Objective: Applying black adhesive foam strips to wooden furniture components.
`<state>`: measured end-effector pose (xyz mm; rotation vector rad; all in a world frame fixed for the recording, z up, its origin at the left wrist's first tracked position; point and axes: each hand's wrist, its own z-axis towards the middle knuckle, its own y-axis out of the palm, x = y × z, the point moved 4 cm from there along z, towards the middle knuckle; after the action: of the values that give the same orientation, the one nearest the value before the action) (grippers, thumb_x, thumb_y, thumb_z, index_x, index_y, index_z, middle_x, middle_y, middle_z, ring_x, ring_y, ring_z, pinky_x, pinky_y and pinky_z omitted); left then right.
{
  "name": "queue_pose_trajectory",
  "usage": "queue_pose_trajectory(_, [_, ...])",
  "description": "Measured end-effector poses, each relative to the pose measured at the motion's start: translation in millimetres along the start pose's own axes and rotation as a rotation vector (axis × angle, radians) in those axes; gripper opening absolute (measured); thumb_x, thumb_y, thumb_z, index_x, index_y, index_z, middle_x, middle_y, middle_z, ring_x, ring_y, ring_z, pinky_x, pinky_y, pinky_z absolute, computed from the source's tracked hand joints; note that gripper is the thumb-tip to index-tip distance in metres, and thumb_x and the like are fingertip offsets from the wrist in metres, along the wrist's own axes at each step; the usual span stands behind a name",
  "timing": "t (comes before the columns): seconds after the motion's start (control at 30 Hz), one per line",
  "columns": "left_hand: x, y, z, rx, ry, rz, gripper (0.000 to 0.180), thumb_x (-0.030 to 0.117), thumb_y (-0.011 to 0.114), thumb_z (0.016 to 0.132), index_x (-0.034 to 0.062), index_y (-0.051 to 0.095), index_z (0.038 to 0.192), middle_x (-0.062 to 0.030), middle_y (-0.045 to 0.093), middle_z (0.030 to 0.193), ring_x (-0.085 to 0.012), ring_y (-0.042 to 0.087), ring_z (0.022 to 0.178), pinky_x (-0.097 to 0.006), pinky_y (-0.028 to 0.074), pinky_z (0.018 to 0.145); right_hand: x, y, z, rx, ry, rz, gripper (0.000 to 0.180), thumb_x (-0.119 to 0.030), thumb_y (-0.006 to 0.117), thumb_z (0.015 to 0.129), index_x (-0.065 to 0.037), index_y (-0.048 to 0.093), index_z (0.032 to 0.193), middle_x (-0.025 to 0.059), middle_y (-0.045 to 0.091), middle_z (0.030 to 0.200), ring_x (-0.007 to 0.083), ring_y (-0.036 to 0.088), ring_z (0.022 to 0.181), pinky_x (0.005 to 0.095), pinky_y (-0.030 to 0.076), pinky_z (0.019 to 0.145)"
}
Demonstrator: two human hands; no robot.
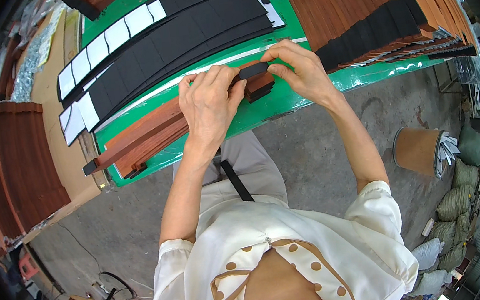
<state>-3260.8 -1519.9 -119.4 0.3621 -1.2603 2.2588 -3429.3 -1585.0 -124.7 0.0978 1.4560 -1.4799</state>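
A long reddish-brown wooden strip (143, 127) lies slanted over a small stack of similar strips (159, 142) on the green table top (296, 99). My left hand (210, 97) is closed round this strip near its right end, thumb on the near side. Across that end sits a short black foam-like pad (253, 70). The thumb and forefinger of my right hand (302, 72) pinch the pad at its right edge. A black piece also covers the strip's far left end. My fingers partly hide where pad and wood meet.
Black sheets (180, 38) scored into pieces lie behind my hands, some showing white backing (103, 44). Black-ended wooden strips (347, 1) are stacked at right, more brown boards (28, 162) at left. A brown bin (418, 152) with white scraps stands on the concrete floor (335, 157).
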Motion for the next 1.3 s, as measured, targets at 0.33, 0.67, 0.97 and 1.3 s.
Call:
queue_pose_trajectory(0.33, [0.8, 0.0, -1.4, 0.021, 0.031, 0.015, 0.017, 0.014, 0.072, 0.072, 0.0093, 0.066, 0.087, -0.0018, 0.062, 0.076, -0.0202, 0.057, 0.067, -0.032, 0.040, 0.072, 1.7, 0.1, -1.7, 0.001, -0.031, 0.043, 0.021, -0.006, 0.064, 0.082, 0.000, 0.060, 0.101, 0.0084, 0.061, 0.094, 0.0202, 0.058, 0.089, 0.0311, 0.047, 0.079])
queue_pose_trajectory(0.67, [-1.5, 7.2, -12.1, 0.132, 0.234, 0.203, 0.022, 0.019, 0.061, 0.072, 0.0168, 0.065, 0.093, 0.0020, 0.051, 0.073, -0.0154, 0.052, 0.064, -0.031, 0.040, 0.058, -8.5, 51.4, 0.9, 0.252, 0.297, 0.304, 0.030, -0.021, 0.054, 0.093, -0.005, 0.052, 0.119, 0.0123, 0.066, 0.098, 0.0185, 0.064, 0.089, 0.0309, 0.050, 0.077])
queue_pose_trajectory(0.97, [1.4, 10.1, -17.8, 0.205, 0.223, 0.144, 0.027, 0.017, 0.062, 0.070, 0.0166, 0.064, 0.097, 0.0021, 0.052, 0.072, -0.0150, 0.052, 0.062, -0.029, 0.040, 0.053, -5.6, 58.8, -6.9, 0.494, 0.322, 0.268, 0.032, -0.006, 0.034, 0.098, -0.003, 0.049, 0.126, 0.0129, 0.067, 0.098, 0.0180, 0.065, 0.084, 0.0297, 0.050, 0.073])
queue_pose_trajectory(1.3, [-27.7, -132.5, -87.5, 0.449, 0.172, 0.226, 0.026, 0.005, 0.065, 0.075, 0.0077, 0.063, 0.101, -0.0075, 0.062, 0.098, -0.0233, 0.059, 0.086, -0.041, 0.044, 0.078, 12.3, 33.6, -15.2, 0.381, 0.402, 0.216, 0.039, -0.032, 0.039, 0.100, -0.003, 0.055, 0.122, 0.0080, 0.064, 0.105, 0.0139, 0.058, 0.093, 0.0277, 0.045, 0.081])
